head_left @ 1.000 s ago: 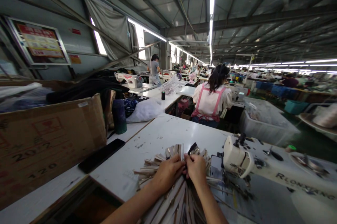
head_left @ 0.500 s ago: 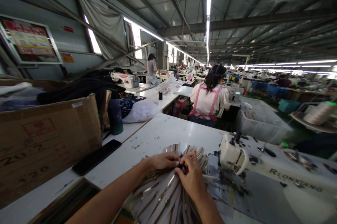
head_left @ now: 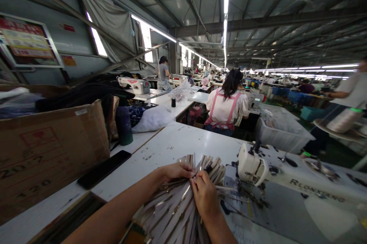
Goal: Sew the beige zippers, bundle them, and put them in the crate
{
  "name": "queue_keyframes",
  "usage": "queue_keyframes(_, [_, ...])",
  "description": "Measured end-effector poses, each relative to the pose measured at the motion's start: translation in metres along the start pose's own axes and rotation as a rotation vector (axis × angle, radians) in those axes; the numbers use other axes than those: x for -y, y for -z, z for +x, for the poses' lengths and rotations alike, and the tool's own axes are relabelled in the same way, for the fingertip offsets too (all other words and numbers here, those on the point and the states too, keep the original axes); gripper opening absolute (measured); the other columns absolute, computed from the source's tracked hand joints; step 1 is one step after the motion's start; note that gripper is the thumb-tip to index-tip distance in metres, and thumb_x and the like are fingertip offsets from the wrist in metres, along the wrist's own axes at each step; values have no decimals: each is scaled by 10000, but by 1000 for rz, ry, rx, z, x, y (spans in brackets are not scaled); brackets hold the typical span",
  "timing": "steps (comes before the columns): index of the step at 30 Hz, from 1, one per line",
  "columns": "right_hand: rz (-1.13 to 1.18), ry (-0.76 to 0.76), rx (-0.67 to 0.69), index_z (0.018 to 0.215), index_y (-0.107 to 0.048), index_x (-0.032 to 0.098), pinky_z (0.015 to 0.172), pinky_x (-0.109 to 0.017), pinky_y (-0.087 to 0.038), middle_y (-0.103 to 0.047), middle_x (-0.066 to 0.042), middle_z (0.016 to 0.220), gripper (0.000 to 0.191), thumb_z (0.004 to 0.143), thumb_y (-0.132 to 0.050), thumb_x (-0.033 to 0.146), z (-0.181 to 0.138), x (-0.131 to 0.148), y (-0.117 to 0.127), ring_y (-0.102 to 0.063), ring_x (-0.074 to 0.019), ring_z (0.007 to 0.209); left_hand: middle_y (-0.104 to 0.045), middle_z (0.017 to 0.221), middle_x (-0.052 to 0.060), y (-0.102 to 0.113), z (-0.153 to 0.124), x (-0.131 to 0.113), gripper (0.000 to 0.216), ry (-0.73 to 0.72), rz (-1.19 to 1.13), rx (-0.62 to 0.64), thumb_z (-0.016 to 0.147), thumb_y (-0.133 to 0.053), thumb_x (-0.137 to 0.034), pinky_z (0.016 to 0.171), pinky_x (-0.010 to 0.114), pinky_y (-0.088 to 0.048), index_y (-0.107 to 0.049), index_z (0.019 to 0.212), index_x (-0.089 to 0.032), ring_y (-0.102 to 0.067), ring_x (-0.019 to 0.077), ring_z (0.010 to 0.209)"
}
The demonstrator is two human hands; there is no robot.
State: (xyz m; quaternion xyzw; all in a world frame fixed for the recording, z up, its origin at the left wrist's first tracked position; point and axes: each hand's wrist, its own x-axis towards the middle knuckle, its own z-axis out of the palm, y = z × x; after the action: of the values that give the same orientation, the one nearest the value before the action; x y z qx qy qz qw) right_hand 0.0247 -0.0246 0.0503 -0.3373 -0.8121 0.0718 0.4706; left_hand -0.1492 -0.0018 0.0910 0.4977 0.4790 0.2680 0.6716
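Note:
A fanned bundle of pale strips (head_left: 174, 213) with shiny metallic lines, like zipper tapes, lies on the white table in front of me. Its strips spread toward me and away from a gathered middle. Over that middle, my left hand (head_left: 177, 171) pinches a small dark tie, thumb and fingertips together. Close against it, my right hand (head_left: 205, 190) has its fingers bent and pressed together at the same spot. A small black piece (head_left: 209, 168) shows just beyond the right knuckles. The fingers largely cover the tie, so its shape cannot be made out.
A sewing machine (head_left: 286, 175) stands close on the right. A black phone (head_left: 104, 168) and a cardboard box (head_left: 54, 156) are at the left, near a dark thread cone (head_left: 124, 125). Ahead sits a co-worker in a pink apron (head_left: 225, 106), beside a plastic bin (head_left: 283, 131).
My hands have shifted slightly and their fingertips have drawn closer together; the black piece now shows beyond the right hand. Another person has come into view at the far right.

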Motion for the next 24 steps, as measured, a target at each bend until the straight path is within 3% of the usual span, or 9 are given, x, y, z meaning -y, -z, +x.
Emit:
queue_keyframes(6, [36,-74,-12,844,-545,174,738,-343,-512,-536,-75,876,131,897,-430,144,1,3,-6,-569,-208,811,-617,671,-9,0,-2,2,398,-76,127,-42,603,-761,-502,659,242,-390,-682,751,-141,-500,132,629])
queue_keyframes(10, [81,-150,46,835,-546,142,749,-402,-511,-526,-118,885,166,897,-393,131,5,6,-9,-562,-244,837,-591,624,-21,3,-7,-1,383,-216,357,-96,667,-718,-502,603,222,-353,-721,820,-151,-468,118,597])
queue_keyframes(13, [136,-177,7,860,-557,139,754,-420,-505,-529,-125,889,143,887,-417,149,4,6,-11,-564,-258,841,-589,603,-15,5,-10,-2,379,-280,483,-157,684,-705,-488,581,223,-342,-738,848,-148,-464,118,584])
queue_keyframes(16, [163,-194,-4,904,-558,145,788,-434,-492,-531,-131,929,165,872,-396,128,0,6,-12,-556,-267,889,-601,616,-7,4,-11,1,356,-328,515,-232,697,-693,-476,584,227,-348,-734,788,-135,-479,124,601])
queue_keyframes(20, [160,-239,44,967,-538,137,842,-449,-473,-528,-137,976,193,865,-375,116,-5,7,-13,-540,-261,931,-478,534,-45,-2,-13,5,330,-360,590,-331,724,-669,-452,512,213,-284,-710,756,-126,-395,97,541])
queue_keyframes(24, [192,-216,13,1016,-537,137,919,-426,-449,-523,-140,1065,228,886,-349,130,-9,7,-15,-519,-244,1036,-524,584,-33,-4,-14,8,314,-368,625,-342,761,-622,-437,535,209,-311,-683,757,-129,-429,105,577])
